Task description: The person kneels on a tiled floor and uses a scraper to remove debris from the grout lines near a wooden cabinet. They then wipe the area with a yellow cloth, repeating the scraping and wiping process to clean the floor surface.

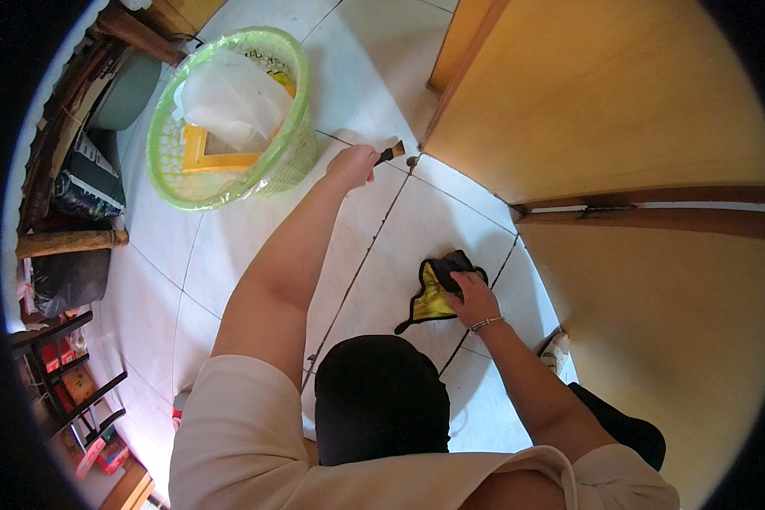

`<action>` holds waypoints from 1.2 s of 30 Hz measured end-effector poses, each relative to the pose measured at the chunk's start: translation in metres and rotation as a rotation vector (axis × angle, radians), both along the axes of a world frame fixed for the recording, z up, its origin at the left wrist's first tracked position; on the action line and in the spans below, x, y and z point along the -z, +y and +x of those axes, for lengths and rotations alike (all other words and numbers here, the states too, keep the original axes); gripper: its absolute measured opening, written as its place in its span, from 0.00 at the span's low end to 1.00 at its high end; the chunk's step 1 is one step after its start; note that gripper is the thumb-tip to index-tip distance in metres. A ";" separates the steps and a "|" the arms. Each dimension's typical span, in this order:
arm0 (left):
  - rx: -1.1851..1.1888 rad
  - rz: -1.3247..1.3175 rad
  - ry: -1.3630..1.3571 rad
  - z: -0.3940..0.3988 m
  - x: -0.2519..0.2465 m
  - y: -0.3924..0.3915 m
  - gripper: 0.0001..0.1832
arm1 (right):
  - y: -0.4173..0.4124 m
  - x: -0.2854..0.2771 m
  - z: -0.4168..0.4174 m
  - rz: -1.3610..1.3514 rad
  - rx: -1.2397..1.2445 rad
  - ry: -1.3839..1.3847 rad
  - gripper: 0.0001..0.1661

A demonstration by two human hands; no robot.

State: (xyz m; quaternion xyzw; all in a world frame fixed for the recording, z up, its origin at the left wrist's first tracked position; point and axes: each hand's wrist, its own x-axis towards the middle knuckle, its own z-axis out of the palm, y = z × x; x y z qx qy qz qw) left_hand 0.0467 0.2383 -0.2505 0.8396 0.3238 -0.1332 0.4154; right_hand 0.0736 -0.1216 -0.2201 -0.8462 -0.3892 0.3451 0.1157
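My left hand (pixel 355 167) is closed around the dark handle of a small flat brush (pixel 392 152), whose tan bristles point right, just above the white tiled floor (pixel 370 268). Beside the bristle tip, a small dark clump (pixel 412 161) lies at a tile joint close to the wooden door's edge. My right hand (pixel 475 299) rests on a yellow and black cloth (pixel 431 294), pressing a bunched dark part of it to the floor. Its fingers are partly hidden in the folds. Dark grime shows along the tile joints.
A green lattice plastic basket (pixel 303 102), lined with clear plastic, holds a yellow frame and crumpled white material. Light wooden door panels (pixel 599 95) stand on the right. At the left are a wooden rack leg (pixel 73 243), a black bag (pixel 70 280) and a black metal rack (pixel 70 376).
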 end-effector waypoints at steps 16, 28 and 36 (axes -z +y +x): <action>0.008 0.221 0.113 0.048 0.015 -0.002 0.15 | 0.004 0.012 0.002 0.066 0.044 -0.021 0.29; -0.118 0.247 0.180 0.061 -0.001 -0.013 0.16 | 0.003 0.014 -0.002 0.018 0.000 -0.044 0.34; -0.125 0.258 0.200 0.054 -0.004 -0.012 0.17 | 0.002 0.013 -0.001 0.023 0.012 -0.035 0.36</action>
